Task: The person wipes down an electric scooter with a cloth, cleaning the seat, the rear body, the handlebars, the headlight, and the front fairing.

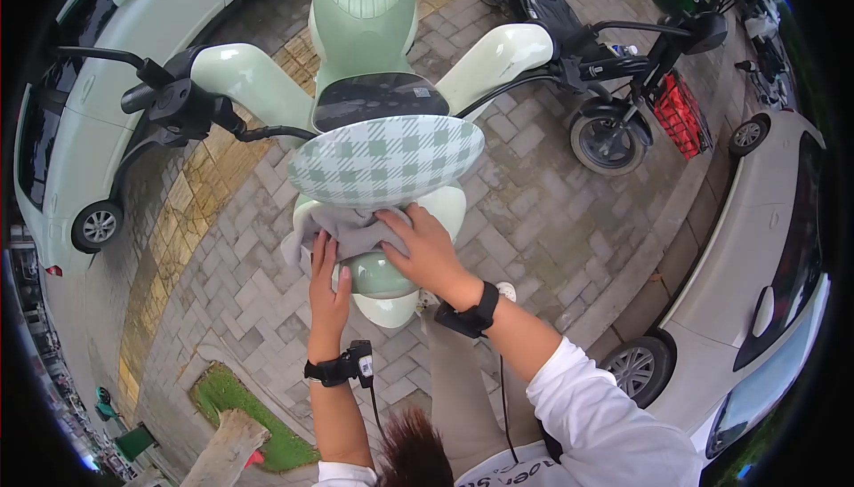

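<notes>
Pressing bunched grey cloth point(345, 231), both hands point(327, 305) point(433, 254) open, we risk (our judgement) grit scratching the glossy pale-green scooter point(363, 38).

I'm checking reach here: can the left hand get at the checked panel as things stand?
Probably yes. The left hand rests on the grey cloth just below the checked panel, and only cloth folds appear to lie between them.

Soft even daylight, faint shadows, glossy highlights, curved fisheye edges, blackened corners
</notes>
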A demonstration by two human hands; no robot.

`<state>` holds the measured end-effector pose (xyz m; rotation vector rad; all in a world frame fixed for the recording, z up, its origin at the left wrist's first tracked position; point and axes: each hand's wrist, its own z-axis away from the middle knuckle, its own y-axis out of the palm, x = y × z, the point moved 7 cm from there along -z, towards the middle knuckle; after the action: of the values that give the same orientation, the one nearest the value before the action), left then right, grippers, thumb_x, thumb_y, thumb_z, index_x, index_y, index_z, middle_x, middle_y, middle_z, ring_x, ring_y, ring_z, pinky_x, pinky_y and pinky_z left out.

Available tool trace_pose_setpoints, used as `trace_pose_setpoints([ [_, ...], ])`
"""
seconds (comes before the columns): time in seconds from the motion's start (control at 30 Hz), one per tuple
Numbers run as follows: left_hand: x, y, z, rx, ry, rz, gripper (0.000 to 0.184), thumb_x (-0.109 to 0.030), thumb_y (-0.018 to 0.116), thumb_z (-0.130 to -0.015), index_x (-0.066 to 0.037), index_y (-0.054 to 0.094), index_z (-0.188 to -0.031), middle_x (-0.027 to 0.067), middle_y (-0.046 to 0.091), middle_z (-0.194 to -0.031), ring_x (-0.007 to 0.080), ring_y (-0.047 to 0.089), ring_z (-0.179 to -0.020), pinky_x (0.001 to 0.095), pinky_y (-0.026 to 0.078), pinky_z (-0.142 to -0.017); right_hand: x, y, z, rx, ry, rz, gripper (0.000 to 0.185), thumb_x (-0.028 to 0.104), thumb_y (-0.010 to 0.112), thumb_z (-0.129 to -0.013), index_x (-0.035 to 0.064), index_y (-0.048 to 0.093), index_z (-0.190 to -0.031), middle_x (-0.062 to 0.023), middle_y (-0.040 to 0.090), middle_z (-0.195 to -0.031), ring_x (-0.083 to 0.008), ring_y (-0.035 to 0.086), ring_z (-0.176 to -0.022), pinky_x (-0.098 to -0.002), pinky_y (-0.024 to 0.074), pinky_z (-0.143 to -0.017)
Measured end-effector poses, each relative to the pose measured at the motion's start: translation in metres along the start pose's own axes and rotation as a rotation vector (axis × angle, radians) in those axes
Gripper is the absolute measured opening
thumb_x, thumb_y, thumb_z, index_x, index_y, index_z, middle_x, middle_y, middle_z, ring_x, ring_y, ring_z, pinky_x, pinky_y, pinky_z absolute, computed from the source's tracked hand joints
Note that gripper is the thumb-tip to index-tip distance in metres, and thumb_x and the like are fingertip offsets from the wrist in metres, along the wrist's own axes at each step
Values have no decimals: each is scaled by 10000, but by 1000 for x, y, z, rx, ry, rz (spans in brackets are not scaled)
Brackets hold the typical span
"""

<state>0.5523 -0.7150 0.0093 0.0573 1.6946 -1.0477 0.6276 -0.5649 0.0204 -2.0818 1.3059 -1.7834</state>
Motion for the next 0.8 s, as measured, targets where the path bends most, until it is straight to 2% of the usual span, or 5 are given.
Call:
trace_pose_setpoints([
  [0.3, -62, 49, -18, 258, 109, -499, 519, -176, 495, -783, 14, 342, -1242, 163, 260, -1345, 383, 264, -1203, 435, 180, -1000, -77, -29, 60, -185, 168, 32, 429, 200, 606, -698, 110, 496, -1103, -112, 461, -789, -262, 501, -526, -323, 415, -446],
  [0.47, -80, 81, -17, 233, 57, -850, 508, -209, 461, -815, -5, 321, -1260, 183, 210, -1360, 380, 253, -1207, 474, 208, -972, -81, -57, 47, -295, 146, 202, 453, 184, 614, -651, 78, 516, -1080, -113, 515, -908, -272, 520, -827, -379, 418, -711],
  [0.53, -77, 79, -20, 124, 97, -930, 502, -235, 458, -821, -11, 335, -1253, 203, 218, -1348, 399, 289, -1174, 498, 227, -944, -63, -48, 29, -284, 2, 225, 457, 166, 584, -663, 59, 507, -1100, -116, 512, -1047, -278, 448, -1042, -422, 328, -893],
  [0.63, -71, 74, -21, 51, -33, -953, 494, -259, 447, -830, -23, 343, -1252, 223, 219, -1338, 413, 309, -1158, 508, 241, -925, -47, -21, 16, -156, -151, 214, 469, 139, 540, -694, 45, 467, -1148, -113, 449, -1192, -268, 393, -1142, -417, 270, -976],
  [0.8, -78, 87, -23, 29, 34, -1123, 519, -269, 469, -814, -34, 343, -1259, 232, 203, -1341, 416, 312, -1160, 524, 241, -922, -65, -12, 23, -199, -27, 26, 474, 133, 516, -701, 126, 459, -1172, -95, 398, -1258, -256, 352, -1186, -429, 230, -1009],
])
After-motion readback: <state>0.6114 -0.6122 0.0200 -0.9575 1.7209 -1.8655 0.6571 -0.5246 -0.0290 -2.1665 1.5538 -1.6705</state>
